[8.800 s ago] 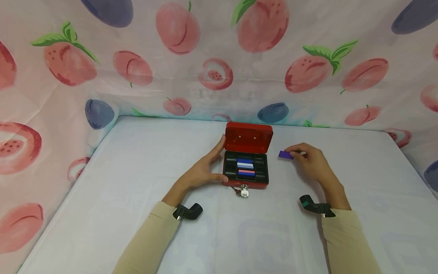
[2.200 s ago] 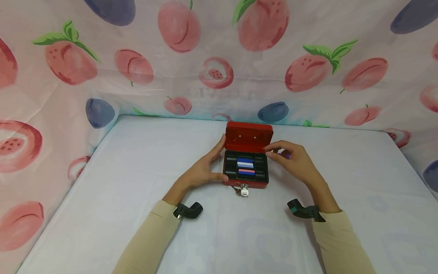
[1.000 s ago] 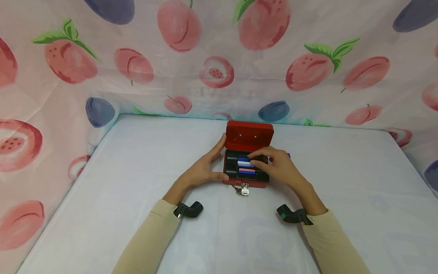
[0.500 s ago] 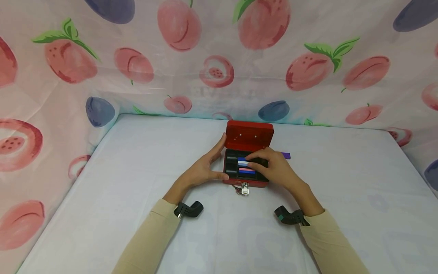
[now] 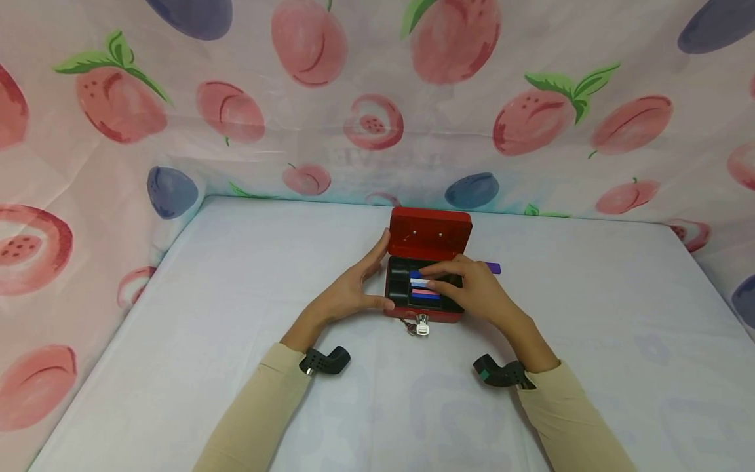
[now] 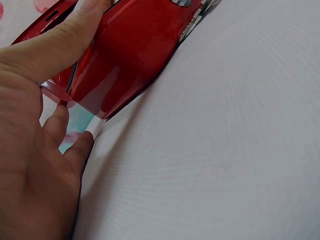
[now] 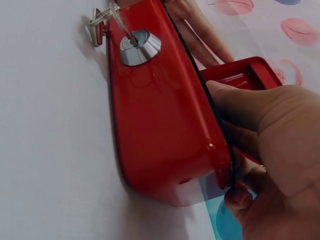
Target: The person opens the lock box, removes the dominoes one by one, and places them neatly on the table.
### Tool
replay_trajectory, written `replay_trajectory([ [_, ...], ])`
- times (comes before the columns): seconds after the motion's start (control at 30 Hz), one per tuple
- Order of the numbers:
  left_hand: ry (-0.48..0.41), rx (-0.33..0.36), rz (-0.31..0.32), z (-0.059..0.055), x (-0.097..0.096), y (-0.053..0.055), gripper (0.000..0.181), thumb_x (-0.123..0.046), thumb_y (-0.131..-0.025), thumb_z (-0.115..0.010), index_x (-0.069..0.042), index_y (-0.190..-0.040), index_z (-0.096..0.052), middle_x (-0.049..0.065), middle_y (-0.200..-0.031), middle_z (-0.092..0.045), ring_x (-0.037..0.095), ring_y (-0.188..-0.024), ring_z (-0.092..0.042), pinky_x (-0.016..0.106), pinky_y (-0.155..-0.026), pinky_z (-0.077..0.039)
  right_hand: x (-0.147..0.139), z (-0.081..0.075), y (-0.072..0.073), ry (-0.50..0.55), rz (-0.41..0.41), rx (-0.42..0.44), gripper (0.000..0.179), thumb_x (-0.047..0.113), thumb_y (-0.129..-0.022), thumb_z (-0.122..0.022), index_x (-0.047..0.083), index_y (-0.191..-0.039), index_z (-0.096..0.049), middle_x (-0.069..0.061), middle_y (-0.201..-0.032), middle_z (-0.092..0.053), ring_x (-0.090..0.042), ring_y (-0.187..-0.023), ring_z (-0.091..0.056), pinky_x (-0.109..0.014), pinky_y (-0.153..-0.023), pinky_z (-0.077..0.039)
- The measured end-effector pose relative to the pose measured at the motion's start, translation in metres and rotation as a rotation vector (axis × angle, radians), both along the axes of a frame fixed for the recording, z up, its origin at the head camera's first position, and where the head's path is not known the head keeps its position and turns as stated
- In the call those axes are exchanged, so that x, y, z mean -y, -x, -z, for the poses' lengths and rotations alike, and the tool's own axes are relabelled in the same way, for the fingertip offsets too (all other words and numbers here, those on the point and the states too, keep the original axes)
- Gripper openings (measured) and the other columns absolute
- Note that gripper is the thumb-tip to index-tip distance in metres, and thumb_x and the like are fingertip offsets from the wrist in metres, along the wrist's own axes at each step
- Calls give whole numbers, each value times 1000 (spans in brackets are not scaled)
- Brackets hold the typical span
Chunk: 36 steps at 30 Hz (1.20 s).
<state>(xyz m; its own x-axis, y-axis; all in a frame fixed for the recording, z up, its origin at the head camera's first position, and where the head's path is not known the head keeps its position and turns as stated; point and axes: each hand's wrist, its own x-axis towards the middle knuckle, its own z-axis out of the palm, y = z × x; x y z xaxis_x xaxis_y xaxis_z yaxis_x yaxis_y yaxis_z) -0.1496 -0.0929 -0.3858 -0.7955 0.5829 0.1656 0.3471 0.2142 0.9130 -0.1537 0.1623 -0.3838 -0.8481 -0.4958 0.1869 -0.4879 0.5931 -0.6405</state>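
A red cash box (image 5: pixel 430 235) stands with its lid raised and a black compartment tray (image 5: pixel 398 283) inside. My left hand (image 5: pixel 349 294) holds its left side, thumb on the front corner and fingers along the lid's edge. In the tray's middle lie thin flat blocks: a blue block (image 5: pixel 415 274), a white block (image 5: pixel 419 281), and pink and blue blocks (image 5: pixel 425 294) nearer the front. My right hand (image 5: pixel 479 287) reaches in from the right, thumb and forefinger on the blue and white blocks, partly covering them. A purple block (image 5: pixel 494 268) lies on the table behind that hand.
A key with a ring (image 5: pixel 421 326) hangs from the lock on the box's front. White cloth (image 5: pixel 366 406) covers the table, and a fruit-print curtain (image 5: pixel 436 131) stands behind it and on the left. Each wrist carries a black camera mount (image 5: pixel 326 362).
My right hand has set the purple block down right of the box and moved left into the tray. The blue and white blocks have shifted slightly apart. My left hand stays on the box.
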Motion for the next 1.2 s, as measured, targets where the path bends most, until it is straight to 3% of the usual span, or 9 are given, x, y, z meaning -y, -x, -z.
replay_trajectory([
  [0.4,10,-21,-16,0,-2,1,107,-10,-69,-76,-22,-144,-2,-4,-149,-2,24,-132,-16,44,-103,-22,-1,0,1,10,42,67,22,32,-83,-62,29,-105,-66,9,-102,-57,-12,-97,-48,-37,-83,-44],
  [0.93,9,-20,-13,0,-1,1,106,-12,-69,-77,-24,-144,-3,-5,-149,-2,25,-132,-16,44,-103,-23,1,-3,0,31,73,125,21,30,-81,-65,29,-103,-66,11,-101,-59,-13,-96,-49,-36,-81,-45],
  [1.2,14,-16,-11,0,-1,1,107,-12,-69,-77,-23,-144,-2,-5,-149,-1,26,-132,-16,45,-103,-23,2,-5,-1,30,83,111,21,27,-82,-65,28,-102,-68,11,-98,-61,-12,-96,-49,-37,-82,-45],
])
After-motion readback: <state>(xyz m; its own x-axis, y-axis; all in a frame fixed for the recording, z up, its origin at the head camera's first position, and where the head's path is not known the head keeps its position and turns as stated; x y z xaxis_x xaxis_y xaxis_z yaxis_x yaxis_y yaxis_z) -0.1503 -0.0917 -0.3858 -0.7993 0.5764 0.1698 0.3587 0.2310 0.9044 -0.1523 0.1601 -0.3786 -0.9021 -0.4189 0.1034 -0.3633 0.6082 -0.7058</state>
